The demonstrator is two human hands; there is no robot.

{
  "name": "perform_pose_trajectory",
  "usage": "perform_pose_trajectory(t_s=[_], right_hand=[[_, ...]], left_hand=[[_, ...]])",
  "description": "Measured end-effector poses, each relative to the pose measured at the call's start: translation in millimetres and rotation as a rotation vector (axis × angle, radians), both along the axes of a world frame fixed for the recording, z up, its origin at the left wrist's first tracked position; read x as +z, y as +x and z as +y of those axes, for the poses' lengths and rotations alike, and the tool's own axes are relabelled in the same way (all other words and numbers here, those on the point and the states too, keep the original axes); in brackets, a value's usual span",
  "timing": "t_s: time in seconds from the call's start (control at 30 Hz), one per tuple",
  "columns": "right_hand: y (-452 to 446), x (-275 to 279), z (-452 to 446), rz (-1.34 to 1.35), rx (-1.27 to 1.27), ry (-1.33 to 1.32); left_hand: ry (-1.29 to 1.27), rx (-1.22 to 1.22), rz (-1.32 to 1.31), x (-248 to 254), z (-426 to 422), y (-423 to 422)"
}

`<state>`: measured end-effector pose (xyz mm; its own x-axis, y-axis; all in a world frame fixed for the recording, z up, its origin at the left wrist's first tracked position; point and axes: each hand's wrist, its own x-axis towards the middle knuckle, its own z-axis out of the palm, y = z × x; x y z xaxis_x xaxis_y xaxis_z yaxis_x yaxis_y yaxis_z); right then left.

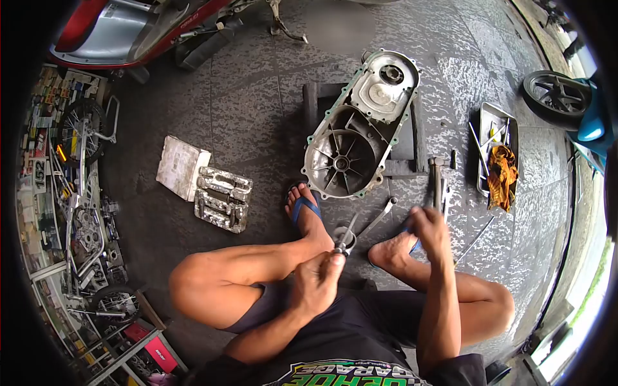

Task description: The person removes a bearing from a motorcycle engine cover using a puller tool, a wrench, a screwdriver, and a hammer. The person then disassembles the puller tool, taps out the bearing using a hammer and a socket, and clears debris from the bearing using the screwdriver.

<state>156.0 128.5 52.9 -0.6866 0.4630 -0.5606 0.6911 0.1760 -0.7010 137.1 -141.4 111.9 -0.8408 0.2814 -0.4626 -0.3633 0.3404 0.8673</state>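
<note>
On the dark floor (pixel 251 122), a whitish box (pixel 181 167) touches a grimy metal block (pixel 223 199). Right of them, the left hand (pixel 317 281) pinches a small metal part (pixel 341 248) between thumb and fingers. Beyond it, a large metal casing (pixel 380 96) lies open side up on a dark frame (pixel 420 138). The right hand (pixel 430 230) is blurred, near a hammer (pixel 437 175); I cannot tell its grip. Farther right, a tray (pixel 483 154) bears an orange cloth (pixel 502 177).

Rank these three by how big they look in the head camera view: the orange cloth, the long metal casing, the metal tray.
Largest to smallest:
Long metal casing
Metal tray
Orange cloth, which partly lies in the tray
</note>
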Motion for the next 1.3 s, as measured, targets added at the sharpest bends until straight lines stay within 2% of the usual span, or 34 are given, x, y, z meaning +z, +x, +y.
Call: perform_pose_trajectory(t_s=[0.03,0.07,0.1,0.13,0.17,0.2,0.27,0.37,0.4,0.53,0.63,0.73,0.83,0.9,0.93,1.03,1.1,1.13,1.27,1.3], right_hand=[[1.5,25.8,-21.6,-0.008,0.008,-0.204],[0.7,55.7,-36.0,0.008,0.308,-0.224],[13.9,37.7,-46.1,-0.086,0.134,-0.567],[17.7,39.2,-63.4,-0.043,0.119,-0.524],[16.3,40.4,-80.4,0.001,0.105,-0.481],[13.4,33.2,-86.9,-0.009,0.108,-0.482],[11.4,0.3,-98.2,-0.128,0.056,-0.207],[26.9,-64.9,-111.8,-0.021,-0.069,-0.171],[19.2,-57.2,-112.1,-0.093,-0.089,-0.18],[16.7,-51.6,-111.8,-0.087,-0.132,-0.175],[24.4,-49.3,-109.4,-0.131,-0.069,-0.13],[22.9,-47.3,-99.7,-0.066,-0.196,-0.346],[15.1,-47.4,-85.0,-0.167,-0.107,-0.285],[26.7,-69.1,-73.7,0.093,0.211,0.099],[29.1,-69.1,-65.5,0.125,0.321,0.263],[17.1,-70.8,-54.3,0.037,0.368,0.285],[6.9,-67.3,-56.9,-0.188,0.398,0.343],[6.3,-71.3,-56.4,-0.263,0.419,0.279],[13.3,-84.7,-47.2,-0.234,0.407,0.284],[17.6,-76.5,-42.6,-0.145,0.343,0.273]], left_hand=[[-0.045,0.009,0.023,-13.1,6.4,6.7],[-0.119,-0.048,0.096,-15.5,13.3,7.1],[-0.195,-0.105,0.167,-17.5,19.0,8.2],[-0.293,-0.149,0.103,-24.6,22.7,13.8],[-0.257,-0.134,0.073,-34.9,26.9,19.1],[-0.338,-0.209,0.151,-48.2,28.0,24.7],[-0.418,-0.284,0.224,-69.9,27.9,30.5],[-0.514,-0.347,0.197,-91.8,31.3,29.3],[-0.555,-0.363,0.186,-95.4,33.2,28.8],[-0.637,-0.462,0.099,-89.5,33.2,24.5],[-0.679,-0.556,0.034,-83.1,33.3,21.1],[-0.705,-0.599,0.036,-84.3,30.1,22.6],[-0.716,-0.637,0.008,-78.1,29.4,20.6],[-0.728,-0.667,-0.029,-69.7,28.3,17.1],[-0.74,-0.732,-0.066,-65.1,24.4,15.9],[-0.765,-0.799,-0.115,-63.9,18.7,18.9],[-0.782,-0.808,-0.137,-70.9,21.4,19.2],[-0.78,-0.804,-0.135,-75.3,22.5,20.9],[-0.809,-0.792,-0.134,-93.4,27.1,28.2],[-0.812,-0.76,-0.136,-97.8,29.6,27.3]])
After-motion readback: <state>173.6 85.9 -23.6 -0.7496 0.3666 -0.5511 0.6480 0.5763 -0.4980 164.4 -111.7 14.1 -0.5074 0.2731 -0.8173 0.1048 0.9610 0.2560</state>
